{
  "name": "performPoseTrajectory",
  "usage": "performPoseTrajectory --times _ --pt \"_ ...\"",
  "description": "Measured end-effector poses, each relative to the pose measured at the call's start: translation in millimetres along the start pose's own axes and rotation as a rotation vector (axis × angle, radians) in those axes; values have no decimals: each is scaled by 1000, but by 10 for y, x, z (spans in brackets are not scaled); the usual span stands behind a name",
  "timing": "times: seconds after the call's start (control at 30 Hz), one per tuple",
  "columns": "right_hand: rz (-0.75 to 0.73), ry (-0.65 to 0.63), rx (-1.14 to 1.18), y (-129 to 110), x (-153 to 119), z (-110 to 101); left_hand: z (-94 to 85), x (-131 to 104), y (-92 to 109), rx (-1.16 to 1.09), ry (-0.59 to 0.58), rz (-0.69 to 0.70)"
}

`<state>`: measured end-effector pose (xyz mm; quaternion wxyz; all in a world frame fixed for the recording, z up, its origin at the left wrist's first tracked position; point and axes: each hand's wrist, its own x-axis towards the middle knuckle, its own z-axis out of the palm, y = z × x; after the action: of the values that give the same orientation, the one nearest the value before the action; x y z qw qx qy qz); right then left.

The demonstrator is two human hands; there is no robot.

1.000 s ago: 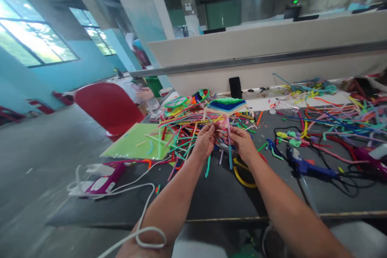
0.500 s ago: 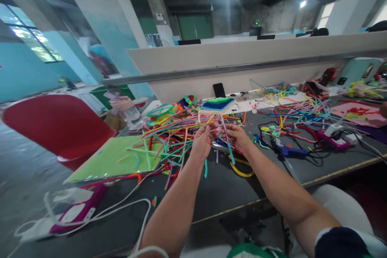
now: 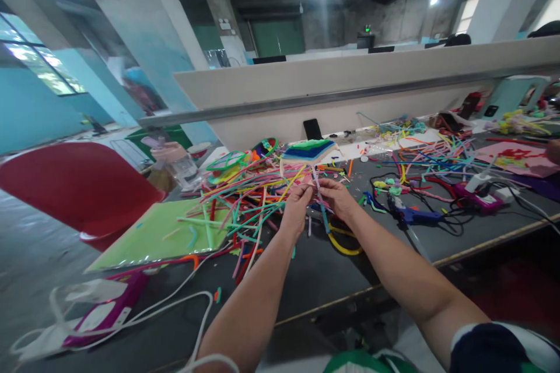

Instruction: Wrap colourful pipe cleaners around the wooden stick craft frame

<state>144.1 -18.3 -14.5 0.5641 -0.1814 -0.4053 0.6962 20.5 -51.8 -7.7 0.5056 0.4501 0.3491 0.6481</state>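
Observation:
My left hand (image 3: 298,203) and my right hand (image 3: 336,195) meet over the dark table, fingertips close together. The left fingers are pinched on a small pink piece (image 3: 308,179). Between the hands a pipe cleaner (image 3: 322,210), lilac above and teal below, slants down; the right fingers are closed against it. Just beyond the hands lies a striped green, blue and cream piece (image 3: 310,150). A tangle of coloured pipe cleaners (image 3: 249,204) spreads to the left, and a yellow curved strip (image 3: 345,247) lies below the right hand.
Left are a green sheet (image 3: 149,236), a purple power strip (image 3: 105,315) with white cables and a pink-lidded bottle (image 3: 177,162). Rightward lie a blue glue gun (image 3: 417,215) and another power strip (image 3: 481,201). A black phone (image 3: 312,129) leans on the partition. At the far right edge, a person's hand shows.
The view has shifted slightly, moving the scene left in the picture. My left thumb and fingers have come closer to my right hand, around the pink piece.

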Motion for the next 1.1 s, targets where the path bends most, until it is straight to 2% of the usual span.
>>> performPoseTrajectory --times 0.2,0.37,0.47,0.57,0.7,0.8,0.97,1.1 --pt "66 -70 -10 -20 -33 15 90 -72 28 -101 -86 -173" --pt "127 -173 -48 -96 -131 54 175 -128 64 -123 -198 -237" --pt "113 -188 -38 -106 -133 70 151 -118 92 -120 -196 -258" --pt "22 -138 -18 -97 -79 45 84 -80 137 -147 -178 -273" --pt "-130 42 -57 -77 11 -38 33 -48 205 -203 -173 -304" --pt "-179 128 -125 -72 43 -83 37 -48 229 -226 -160 -325" --pt "-264 213 -277 -113 30 -100 28 -42 197 -267 -189 -375" --pt "-329 232 -402 -165 0 -93 24 -40 178 -310 -219 -432"
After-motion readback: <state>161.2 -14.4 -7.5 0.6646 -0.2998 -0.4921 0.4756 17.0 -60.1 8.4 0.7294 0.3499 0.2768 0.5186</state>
